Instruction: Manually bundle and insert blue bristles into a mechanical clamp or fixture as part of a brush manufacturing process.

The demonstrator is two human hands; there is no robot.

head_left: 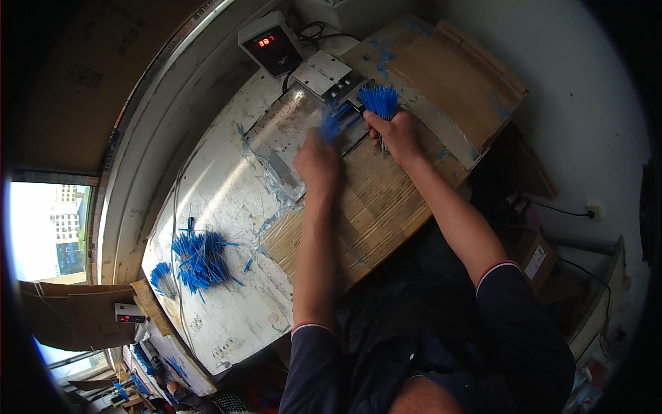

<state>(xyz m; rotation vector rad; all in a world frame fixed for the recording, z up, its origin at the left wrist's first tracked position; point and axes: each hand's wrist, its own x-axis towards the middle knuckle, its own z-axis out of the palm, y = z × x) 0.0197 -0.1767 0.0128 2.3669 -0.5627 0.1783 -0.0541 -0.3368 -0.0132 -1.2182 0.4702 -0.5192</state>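
Note:
My right hand is wrapped round an upright bundle of thin wires with blue tips; the tips fan out above the fist and the bare ends stick out below. My left hand, blurred by motion, is closed with a smaller bunch of blue-tipped wires showing above its fingers. Both hands are over the metal plate in front of a small machine with knobs on its front. A loose heap of blue-tipped wires lies on the left of the worktable, with a smaller bunch beside it.
A counter box with red lit digits stands behind the machine, trailing black cables. Cardboard covers the table's right side, and a wood-grained board lies along the near edge. Another bench with blue pieces is at lower left.

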